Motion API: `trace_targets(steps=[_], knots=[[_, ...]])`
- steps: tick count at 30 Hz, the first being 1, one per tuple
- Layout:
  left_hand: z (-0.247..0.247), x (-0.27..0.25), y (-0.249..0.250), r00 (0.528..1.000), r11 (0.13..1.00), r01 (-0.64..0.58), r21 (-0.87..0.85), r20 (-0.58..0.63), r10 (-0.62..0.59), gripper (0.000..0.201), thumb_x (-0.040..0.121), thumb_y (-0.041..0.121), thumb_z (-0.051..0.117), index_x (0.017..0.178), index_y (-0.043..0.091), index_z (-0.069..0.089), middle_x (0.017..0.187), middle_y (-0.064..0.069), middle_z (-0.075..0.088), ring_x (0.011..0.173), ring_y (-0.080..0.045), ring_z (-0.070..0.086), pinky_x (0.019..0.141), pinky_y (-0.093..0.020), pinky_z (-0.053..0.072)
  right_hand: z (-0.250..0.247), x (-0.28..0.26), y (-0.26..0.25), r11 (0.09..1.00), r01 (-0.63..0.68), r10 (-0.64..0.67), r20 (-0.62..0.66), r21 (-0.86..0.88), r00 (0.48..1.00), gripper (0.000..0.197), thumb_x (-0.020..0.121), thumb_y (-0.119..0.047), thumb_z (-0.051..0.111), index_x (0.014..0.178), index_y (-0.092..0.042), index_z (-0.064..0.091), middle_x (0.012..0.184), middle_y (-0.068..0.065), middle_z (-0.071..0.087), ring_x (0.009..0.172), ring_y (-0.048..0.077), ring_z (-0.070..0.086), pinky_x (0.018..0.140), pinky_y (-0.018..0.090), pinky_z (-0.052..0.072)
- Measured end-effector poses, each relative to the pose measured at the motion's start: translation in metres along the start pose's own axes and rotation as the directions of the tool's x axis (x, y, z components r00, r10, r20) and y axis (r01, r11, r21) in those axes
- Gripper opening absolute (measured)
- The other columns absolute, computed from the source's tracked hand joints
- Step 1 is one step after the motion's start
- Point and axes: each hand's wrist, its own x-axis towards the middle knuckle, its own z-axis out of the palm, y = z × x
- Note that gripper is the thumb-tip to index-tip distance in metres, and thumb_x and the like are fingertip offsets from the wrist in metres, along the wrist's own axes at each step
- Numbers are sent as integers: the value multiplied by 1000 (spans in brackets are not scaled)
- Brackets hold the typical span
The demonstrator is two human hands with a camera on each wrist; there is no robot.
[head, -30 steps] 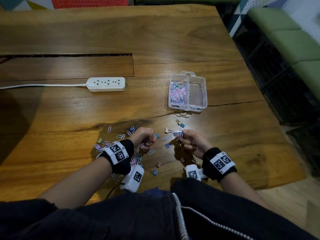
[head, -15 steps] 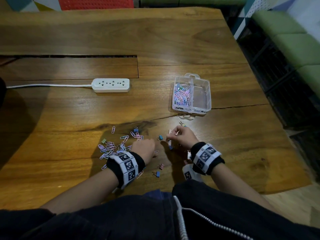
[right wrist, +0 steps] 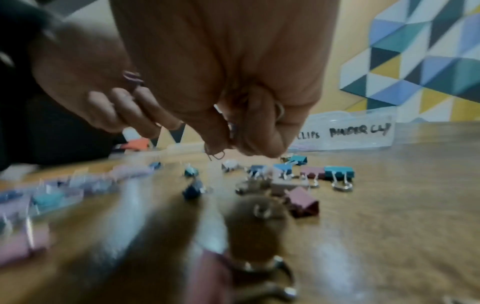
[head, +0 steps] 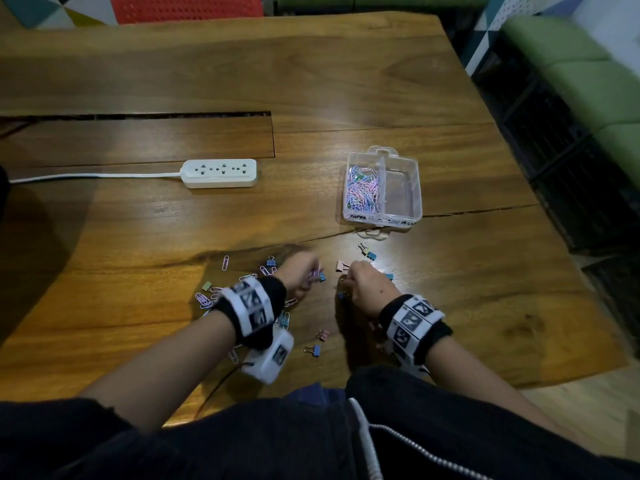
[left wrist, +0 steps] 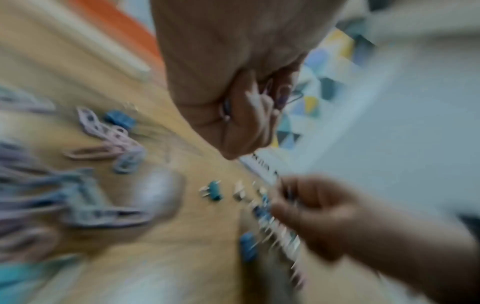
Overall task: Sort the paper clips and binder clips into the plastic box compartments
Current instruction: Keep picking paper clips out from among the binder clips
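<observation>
The clear two-compartment plastic box [head: 417, 188] stands right of centre; coloured paper clips [head: 363, 188] fill its left compartment and the right one looks empty. In the right wrist view the box [right wrist: 363, 131] reads "BINDER CLIP". Loose paper clips [head: 204, 299] lie left of my hands. Binder clips [head: 369, 252] [right wrist: 337, 172] are scattered in front of them. My left hand [head: 313, 277] [left wrist: 259, 107] is curled and holds purple paper clips. My right hand [head: 346, 278] [right wrist: 228, 142] is curled round binder clips whose wire loops stick out between the fingers. The two hands are close together.
A white power strip [head: 220, 173] with its cable lies at the back left, beside a long slot [head: 138, 116] in the wooden table. The table's right edge [head: 554, 237] drops to a dark floor, with green seating [head: 588, 81] beyond.
My left hand has moved forward and to the right, closer to my right hand. My right hand has stayed over the binder clips.
</observation>
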Motion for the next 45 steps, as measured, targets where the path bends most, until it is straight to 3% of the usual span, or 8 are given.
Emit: trace_targets(steps=[3,9,15,22,30,33,35,45], knots=[[-10,13,30,991,843,75,-533,131,-5,29,85,11,21,60,15,35,42,6,40,31,-6,27,31,-11,15,-6,-8,11,972,-6,25,-79,234,997,9,90,-5,46,84,-12,45,92,5,49,76,10,46,58,9,32],[-6,54,88,987,767,158,-622,75,-142,28,95,12,32,68,11,39,50,0,45,31,-7,40,26,-13,31,-20,-16,36,761,-29,71,-40,648,997,19,89,-4,51,77,-18,49,71,-6,48,60,4,48,45,10,37],[-5,84,125,987,688,80,-721,-38,-154,42,93,33,41,118,0,40,103,-16,48,87,-22,50,69,-30,50,-49,-4,40,778,-116,94,67,617,993,28,92,1,34,74,-15,50,61,-6,41,27,-1,36,31,13,23],[-4,86,127,1000,845,15,-535,-13,-26,67,93,46,36,145,9,18,153,-17,16,142,-30,15,116,-45,16,-93,28,20,886,-33,52,-30,463,998,20,95,-23,42,78,-13,49,67,-4,42,55,7,35,51,18,28],[-42,44,85,987,1000,-23,15,-158,25,19,94,13,45,109,7,56,93,-1,53,72,-10,49,60,-19,44,-120,90,-9,873,-68,169,-168,484,971,15,94,-13,44,100,-6,55,81,3,52,62,12,52,64,28,54],[-62,21,48,972,881,7,474,-212,106,23,89,5,53,111,5,59,109,-8,60,87,-14,51,73,-23,44,-119,95,-18,902,-79,168,-175,425,970,33,95,-10,39,125,-3,49,115,14,56,92,22,58,87,20,50],[-70,4,24,976,766,71,639,-203,79,24,87,3,54,111,6,59,114,-8,61,91,-13,49,80,-21,39,-111,89,-21,934,-54,140,-222,353,965,34,95,-5,36,128,-2,48,127,15,54,109,27,56,64,-3,38],[-66,-27,-44,984,610,112,785,-174,43,51,91,19,52,139,18,36,138,-7,37,126,-22,36,107,-31,32,10,25,-34,980,190,-192,23,63,981,20,85,-10,57,103,-6,63,110,12,53,105,24,50,93,29,40]])
